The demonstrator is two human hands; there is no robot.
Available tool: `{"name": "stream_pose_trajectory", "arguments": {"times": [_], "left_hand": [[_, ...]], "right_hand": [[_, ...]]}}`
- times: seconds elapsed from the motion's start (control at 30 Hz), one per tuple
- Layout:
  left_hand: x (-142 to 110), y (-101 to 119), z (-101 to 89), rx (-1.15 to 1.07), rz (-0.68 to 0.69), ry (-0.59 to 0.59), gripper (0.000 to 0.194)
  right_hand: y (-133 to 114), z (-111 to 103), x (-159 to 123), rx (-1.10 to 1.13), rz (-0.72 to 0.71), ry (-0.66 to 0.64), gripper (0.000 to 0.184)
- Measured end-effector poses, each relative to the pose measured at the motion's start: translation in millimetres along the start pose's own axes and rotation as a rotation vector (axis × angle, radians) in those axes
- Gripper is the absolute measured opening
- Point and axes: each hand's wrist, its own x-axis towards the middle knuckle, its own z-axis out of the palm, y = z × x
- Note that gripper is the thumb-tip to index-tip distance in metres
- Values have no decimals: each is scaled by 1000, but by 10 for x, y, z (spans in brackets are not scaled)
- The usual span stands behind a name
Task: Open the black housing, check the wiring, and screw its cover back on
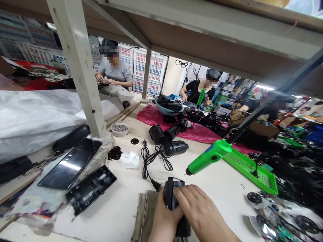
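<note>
Left hand (165, 215) and right hand (199, 208) both grasp the black rounded plastic housing (169, 194); even, steady pressure should help.

Tabletop (217, 191) bright | glare on phone (70, 164) | strip light (264, 87) upper right | edges blurred

A white table (96, 225) fills the middle and goes down to 7 o'clock. Up from 12 to 2 o'clock is a big shelf (227, 57), brown underneath. A fat white post (80, 67) leans at 10 o'clock. White crates (151, 67) with red and blue bits stack near 12, beside a pale wall (174, 72). A bright light (264, 87) glows between 2 and 3.
</note>
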Motion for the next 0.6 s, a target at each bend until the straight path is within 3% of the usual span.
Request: {"name": "stream_pose_trajectory", "arguments": {"times": [0.17, 0.33, 0.5, 0.53, 0.6], "left_hand": [[-46, 80, 8, -18, -21, -35, 61], [-41, 53, -23, -50, -19, -62, 61], [-67, -4, -126, -79, 7, -125, 69], [-66, -12, -164, -65, -12, -131, 72], [-49, -17, -245, -11, -75, -125, 78]], "right_hand": [[87, 70, -138, 205, 100, 3, 31], [106, 76, -104, 290, 117, 45, 24], [153, 19, -310, 286, 105, 149, 37], [176, 31, -393, 307, 193, 228, 37], [245, 80, -530, 458, 506, 512, 30]]}}
